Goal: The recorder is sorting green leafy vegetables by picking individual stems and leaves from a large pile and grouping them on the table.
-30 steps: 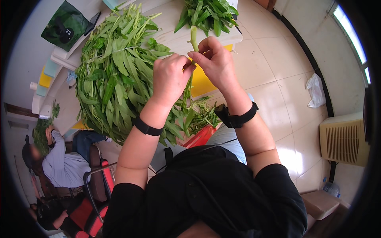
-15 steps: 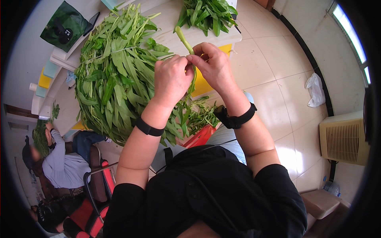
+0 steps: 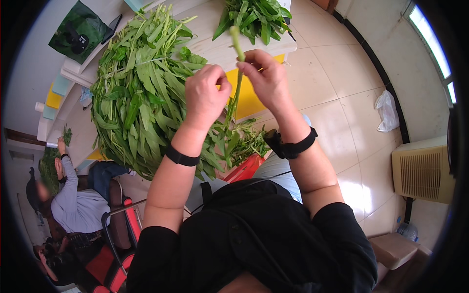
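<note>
My right hand (image 3: pixel 269 82) pinches a long green leafy-vegetable stem (image 3: pixel 237 45) between thumb and fingers. The thick pale end points up and away, while its thinner leafy part hangs below my hands. My left hand (image 3: pixel 204 95), beside the stem and apart from it, is closed with the fingers curled against the thumb; whether anything small sits in it is hidden. Just left of that hand lies a big heap of leafy greens (image 3: pixel 146 95) on the white table (image 3: pixel 207 46). A smaller pile of leaves (image 3: pixel 251 20) rests at the table's far end.
Below my hands, leafy scraps (image 3: pixel 246 141) lie over a red bag (image 3: pixel 246 168). A dark green pouch (image 3: pixel 78 34) stands at the far left. Another person (image 3: pixel 78 200) sits at lower left, handling greens. A beige slatted unit (image 3: pixel 422 173) stands by the right wall.
My hands have come apart: the left has drawn back leftward off the stem. The right still holds the stem, whose thick end now stands a little higher and steeper.
</note>
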Motion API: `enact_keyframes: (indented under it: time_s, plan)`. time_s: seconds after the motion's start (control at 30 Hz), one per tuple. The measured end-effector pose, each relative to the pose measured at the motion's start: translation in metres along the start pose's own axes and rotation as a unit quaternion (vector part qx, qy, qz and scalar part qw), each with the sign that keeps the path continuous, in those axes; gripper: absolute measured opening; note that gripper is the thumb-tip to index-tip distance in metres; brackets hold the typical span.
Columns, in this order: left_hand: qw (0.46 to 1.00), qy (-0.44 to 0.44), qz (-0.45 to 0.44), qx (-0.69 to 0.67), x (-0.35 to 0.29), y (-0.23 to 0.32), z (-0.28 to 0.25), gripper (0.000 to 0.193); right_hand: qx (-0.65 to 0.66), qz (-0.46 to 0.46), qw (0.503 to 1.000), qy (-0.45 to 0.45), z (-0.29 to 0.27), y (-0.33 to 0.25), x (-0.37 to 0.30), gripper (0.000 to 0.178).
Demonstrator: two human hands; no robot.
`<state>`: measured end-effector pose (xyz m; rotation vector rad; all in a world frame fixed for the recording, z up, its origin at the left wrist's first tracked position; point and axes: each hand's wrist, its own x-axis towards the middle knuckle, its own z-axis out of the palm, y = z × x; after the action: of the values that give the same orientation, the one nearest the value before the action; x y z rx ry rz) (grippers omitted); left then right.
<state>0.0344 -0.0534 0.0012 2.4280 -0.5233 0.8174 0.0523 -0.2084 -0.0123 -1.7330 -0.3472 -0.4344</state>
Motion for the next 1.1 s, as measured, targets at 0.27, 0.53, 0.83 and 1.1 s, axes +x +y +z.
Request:
enact_keyframes:
  time_s: [0.27, 0.53, 0.83, 1.1]
  plan:
    - [0.977, -0.106, -0.177, -0.05, -0.036, -0.027, -0.021, 0.007, 0.214, 0.097, 0.971, 0.051, -0.049, 0.009, 0.022, 0.02]
    - [0.957, -0.197, -0.194, -0.087, -0.064, -0.029, -0.025, 0.011, 0.356, 0.097, 0.926, 0.073, -0.071, 0.012, 0.036, 0.022]
    - [0.94, -0.254, -0.207, -0.095, -0.067, -0.035, -0.037, 0.012, 0.446, 0.119, 0.881, 0.107, -0.081, 0.023, 0.038, 0.025]
    - [0.897, -0.174, -0.272, -0.301, -0.047, -0.043, -0.031, 0.021, 0.472, 0.122, 0.866, 0.109, -0.085, 0.03, 0.037, 0.026]
